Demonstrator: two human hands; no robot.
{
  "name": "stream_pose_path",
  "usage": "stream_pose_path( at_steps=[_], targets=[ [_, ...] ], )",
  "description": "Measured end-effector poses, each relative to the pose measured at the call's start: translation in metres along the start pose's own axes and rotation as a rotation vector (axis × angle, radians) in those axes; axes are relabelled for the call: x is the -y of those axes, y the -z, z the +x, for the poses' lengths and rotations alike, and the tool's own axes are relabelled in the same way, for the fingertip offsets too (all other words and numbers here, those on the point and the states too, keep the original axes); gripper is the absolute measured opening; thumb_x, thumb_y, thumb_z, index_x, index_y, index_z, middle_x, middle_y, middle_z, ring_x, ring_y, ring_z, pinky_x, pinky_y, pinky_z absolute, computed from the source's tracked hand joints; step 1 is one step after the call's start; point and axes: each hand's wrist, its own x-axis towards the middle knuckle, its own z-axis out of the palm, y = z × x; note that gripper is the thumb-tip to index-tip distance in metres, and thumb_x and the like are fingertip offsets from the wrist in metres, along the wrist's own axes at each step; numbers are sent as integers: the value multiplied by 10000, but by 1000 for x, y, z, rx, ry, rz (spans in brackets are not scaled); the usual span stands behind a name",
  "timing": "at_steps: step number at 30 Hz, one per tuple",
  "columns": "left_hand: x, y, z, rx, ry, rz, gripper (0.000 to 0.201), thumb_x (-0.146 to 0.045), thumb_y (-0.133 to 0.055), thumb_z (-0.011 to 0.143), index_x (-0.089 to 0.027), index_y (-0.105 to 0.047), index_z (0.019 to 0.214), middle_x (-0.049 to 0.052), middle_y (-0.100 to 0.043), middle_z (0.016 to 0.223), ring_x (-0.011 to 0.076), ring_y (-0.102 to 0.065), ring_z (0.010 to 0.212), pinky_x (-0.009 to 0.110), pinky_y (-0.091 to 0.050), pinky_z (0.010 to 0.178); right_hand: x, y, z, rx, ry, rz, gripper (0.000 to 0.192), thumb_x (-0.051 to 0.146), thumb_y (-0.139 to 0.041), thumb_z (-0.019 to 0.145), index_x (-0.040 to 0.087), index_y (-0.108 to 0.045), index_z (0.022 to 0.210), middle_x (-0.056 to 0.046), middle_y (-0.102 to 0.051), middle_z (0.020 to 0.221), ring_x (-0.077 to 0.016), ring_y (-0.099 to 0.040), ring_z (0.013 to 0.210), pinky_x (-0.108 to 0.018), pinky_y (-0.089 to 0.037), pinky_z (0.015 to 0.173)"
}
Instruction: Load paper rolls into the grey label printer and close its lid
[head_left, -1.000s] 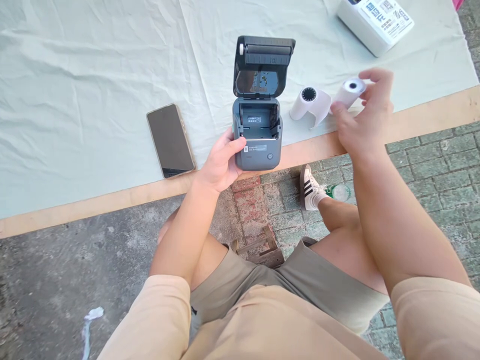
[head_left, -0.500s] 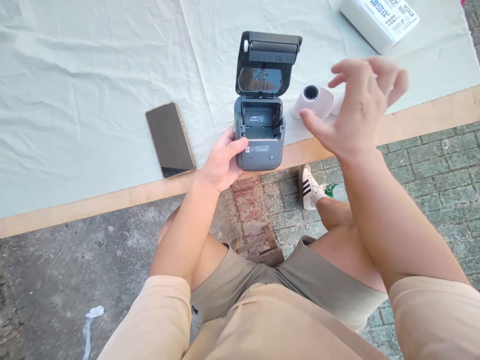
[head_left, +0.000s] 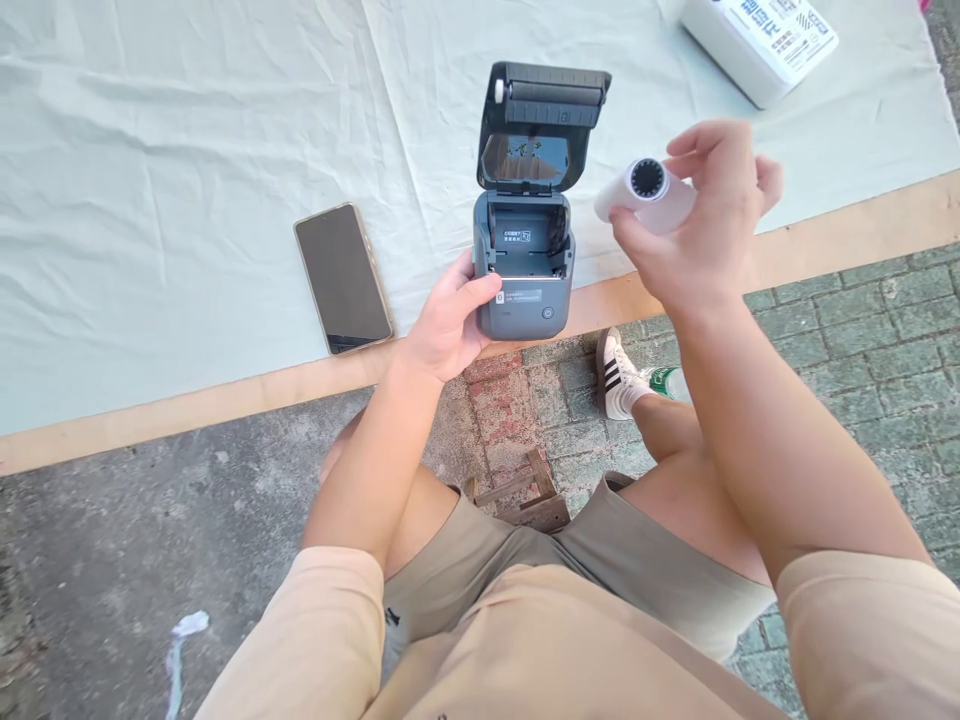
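Note:
A small grey label printer (head_left: 525,300) stands at the near edge of the table with its lid (head_left: 541,125) flipped up and its paper bay bare. My left hand (head_left: 450,325) grips the printer's left side, thumb on its front. My right hand (head_left: 705,225) holds a white paper roll (head_left: 645,195) lifted just right of the printer, its dark core end turned toward me. The other roll seen earlier is hidden behind my right hand.
A black phone (head_left: 343,277) lies face up left of the printer on the pale cloth (head_left: 187,180). A white box (head_left: 757,40) sits at the far right. The wooden table edge (head_left: 225,395) runs across; below are my knees, a shoe (head_left: 616,377) and paving.
My right hand put down one roll, swept left over the rolls, and now holds the dark-cored roll lifted off the cloth. The left hand stays on the printer.

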Motion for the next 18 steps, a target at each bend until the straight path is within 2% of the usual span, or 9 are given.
stream_pose_path(
  at_steps=[3, 5, 7, 10, 11, 14, 18],
  targets=[
    [1, 0, 1, 5, -3, 1, 619, -568, -931, 773, -260, -651, 1231, 61, -825, 1274, 387, -715, 1429, 537, -698, 1064, -2, 6, 2, -88, 86, 218, 413, 261, -791, 716, 309, -524, 1026, -42, -642, 1044, -306, -670, 1047, -608, -483, 1088],
    [1, 0, 2, -3, -8, 4, 613, -568, -933, 769, -263, -659, 1224, 56, -828, 1243, 385, -717, 1424, 534, -702, 1057, -5, 8, 6, -132, 114, 458, 376, 314, -752, 700, 316, -537, 1009, -36, -601, 998, -285, -663, 992, -500, -553, 908],
    [2, 1, 2, -10, -13, 13, 606, -572, -933, 770, -262, -666, 1218, 61, -827, 1236, 384, -704, 1442, 525, -694, 1077, -8, 7, 8, -57, -19, 724, 430, 353, -693, 673, 342, -547, 1077, -32, -615, 1044, -285, -686, 1010, -444, -561, 790],
    [2, 1, 2, -11, -16, 27, 618, -573, -929, 775, -247, -667, 1230, 85, -806, 1312, 394, -665, 1494, 512, -679, 1109, -14, 0, 8, 163, -337, 1019, 624, 429, -618, 644, 399, -514, 1258, -40, -668, 1218, -324, -711, 1175, -461, -599, 779],
    [1, 1, 2, -11, -15, 28, 627, -572, -930, 773, -244, -665, 1237, 91, -799, 1332, 400, -652, 1509, 512, -677, 1115, -16, -3, 8, 226, -397, 1042, 642, 477, -611, 663, 404, -510, 1293, -50, -682, 1237, -333, -701, 1223, -478, -612, 802],
    [0, 0, 1, -8, -9, 21, 636, -572, -930, 768, -246, -652, 1239, 100, -797, 1341, 414, -617, 1547, 534, -663, 1148, -20, -11, 4, 319, -450, 997, 580, 621, -594, 760, 387, -569, 1290, -76, -712, 1147, -336, -680, 1252, -496, -620, 867],
    [0, -1, 2, 0, -1, 20, 646, -584, -931, 755, -252, -642, 1228, 98, -805, 1313, 422, -601, 1563, 566, -654, 1165, -2, -10, -2, 271, -417, 933, 557, 704, -667, 823, 420, -600, 1297, -53, -692, 1107, -323, -700, 1187, -480, -626, 886]
  ],
)
